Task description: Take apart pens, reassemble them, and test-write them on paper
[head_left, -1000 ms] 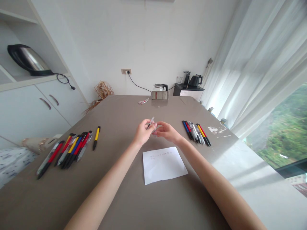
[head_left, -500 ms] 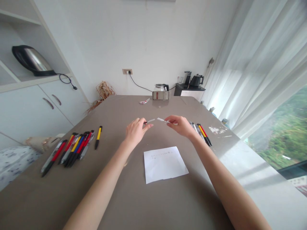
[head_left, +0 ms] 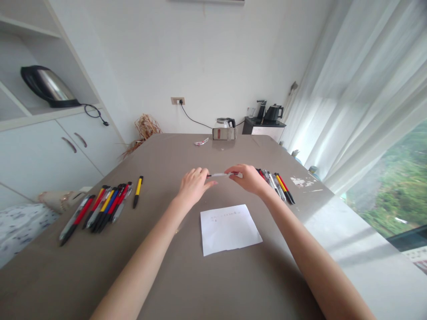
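Above the middle of the table, a slim, mostly clear pen [head_left: 219, 174] spans the gap between both hands, roughly level. My left hand [head_left: 194, 184] pinches its left end, where a dark part shows. The right end, with a bit of red, is gripped by the fingers of my right hand [head_left: 247, 178]. Fingers hide both ends, so I cannot tell whether the pen's parts are fully joined. Below the hands lies a white sheet of paper [head_left: 230, 238] with faint writing near its top.
Several pens [head_left: 108, 209] lie grouped on the left, beside a lone yellow-and-black pen [head_left: 138, 192]. More pens [head_left: 278, 186] lie beyond my right wrist. A glass pot [head_left: 223, 123] stands at the far edge of the table [head_left: 187, 275], near a crumpled wrapper [head_left: 201, 142].
Two separate clear pieces, one in each hand, have come together into one line between the hands. Both hands moved slightly lower. More pens show beside the right wrist.
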Demonstrator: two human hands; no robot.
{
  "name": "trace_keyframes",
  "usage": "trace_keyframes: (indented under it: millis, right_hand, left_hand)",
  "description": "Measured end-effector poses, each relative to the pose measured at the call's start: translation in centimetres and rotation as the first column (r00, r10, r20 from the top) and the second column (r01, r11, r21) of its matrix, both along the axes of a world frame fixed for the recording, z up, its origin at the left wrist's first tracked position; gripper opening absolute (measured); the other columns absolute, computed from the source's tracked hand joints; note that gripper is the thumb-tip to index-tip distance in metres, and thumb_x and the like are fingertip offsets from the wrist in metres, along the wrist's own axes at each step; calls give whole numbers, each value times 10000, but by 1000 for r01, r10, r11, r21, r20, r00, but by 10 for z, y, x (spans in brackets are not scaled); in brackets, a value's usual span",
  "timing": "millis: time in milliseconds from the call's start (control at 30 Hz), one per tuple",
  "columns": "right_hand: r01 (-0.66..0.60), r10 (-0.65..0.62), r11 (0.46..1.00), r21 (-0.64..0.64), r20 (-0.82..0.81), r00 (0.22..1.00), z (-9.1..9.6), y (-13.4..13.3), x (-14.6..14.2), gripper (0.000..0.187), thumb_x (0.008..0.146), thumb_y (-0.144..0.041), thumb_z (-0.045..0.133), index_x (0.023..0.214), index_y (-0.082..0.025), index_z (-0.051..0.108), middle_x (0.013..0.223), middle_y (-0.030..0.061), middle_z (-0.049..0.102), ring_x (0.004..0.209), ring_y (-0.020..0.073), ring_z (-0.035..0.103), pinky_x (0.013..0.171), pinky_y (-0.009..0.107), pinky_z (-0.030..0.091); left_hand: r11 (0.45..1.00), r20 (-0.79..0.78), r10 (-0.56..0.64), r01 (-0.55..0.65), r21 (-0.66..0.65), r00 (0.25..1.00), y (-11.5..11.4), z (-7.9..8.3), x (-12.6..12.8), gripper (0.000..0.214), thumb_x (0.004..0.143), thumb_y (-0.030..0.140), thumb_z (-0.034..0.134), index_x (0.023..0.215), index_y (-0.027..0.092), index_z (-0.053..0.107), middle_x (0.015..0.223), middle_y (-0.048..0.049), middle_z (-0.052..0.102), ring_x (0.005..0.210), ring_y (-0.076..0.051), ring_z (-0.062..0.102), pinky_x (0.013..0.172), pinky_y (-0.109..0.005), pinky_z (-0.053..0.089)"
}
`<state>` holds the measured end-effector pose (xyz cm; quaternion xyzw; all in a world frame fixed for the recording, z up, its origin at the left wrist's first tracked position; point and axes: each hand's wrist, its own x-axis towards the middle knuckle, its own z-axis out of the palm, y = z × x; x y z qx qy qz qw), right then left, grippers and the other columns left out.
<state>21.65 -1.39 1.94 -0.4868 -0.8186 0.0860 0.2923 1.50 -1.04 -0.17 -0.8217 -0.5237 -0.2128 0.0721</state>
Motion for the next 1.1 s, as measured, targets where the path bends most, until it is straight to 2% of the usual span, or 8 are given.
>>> trace_keyframes:
  millis: [133,233,367,567,700,867,1000,1100]
  right_hand:
    - [-23,22,999,27,26,999,-2,0,-4,257,758,-147,500,941,-243,654,846,28,625,782,146,553,724,240,388]
    - [-16,16,999,52,-4,1000,-4,2,-4,245,750,-147,522,927,-240,664,868,46,602,769,143,555,717,244,395]
    - [-12,13,999,46,-19,1000,-4,3,-2,221,744,-174,540,910,-241,671,853,47,605,735,141,561,692,247,401]
    - [-26,19,998,-54,-128,992,-7,4,-1,261,735,-248,556,986,-210,617,788,28,647,708,136,576,674,245,409]
    - [-39,12,992,-117,-222,975,-11,8,0,272,765,-290,509,1005,-185,585,778,38,644,692,131,582,664,254,427]
    - [-72,38,991,-110,-287,957,-14,12,3,379,673,-301,615,1029,-185,558,891,56,617,745,136,569,680,258,443]
    - [-87,57,991,-97,-281,958,-14,13,5,265,691,-263,591,941,-179,579,828,43,617,703,127,562,657,254,442]
    - [-86,49,990,-115,-291,956,-13,12,4,219,728,-293,549,910,-174,574,768,37,620,663,126,563,626,254,437]
  left_hand:
    - [989,73,-134,138,-56,988,-1,-2,4,322,779,446,461,964,183,438,899,-69,556,853,-210,521,708,-289,374]
    - [980,141,-174,186,-76,975,-1,-4,5,310,808,389,439,1033,184,379,941,-76,546,867,-206,530,718,-303,395]
    - [973,154,-215,225,-49,964,0,-6,5,273,822,324,430,1045,186,354,943,-78,541,868,-202,528,727,-316,406]
    - [970,105,-239,242,-18,965,-1,-2,3,109,858,270,351,913,197,409,833,-38,545,778,-176,509,676,-296,399]
    - [973,97,-227,230,-23,969,0,-2,2,140,871,263,306,864,190,425,804,-33,539,761,-167,497,663,-288,395]
    - [984,81,-179,180,-1,980,3,-3,-1,253,885,254,236,784,173,453,792,-50,536,773,-168,493,690,-298,392]
    - [985,75,-167,169,-22,983,4,-4,-2,305,889,275,213,761,170,469,782,-54,540,773,-172,497,703,-308,395]
    - [985,117,-163,168,-33,980,1,-3,-1,289,882,344,235,827,179,465,827,-53,552,800,-181,507,707,-316,401]
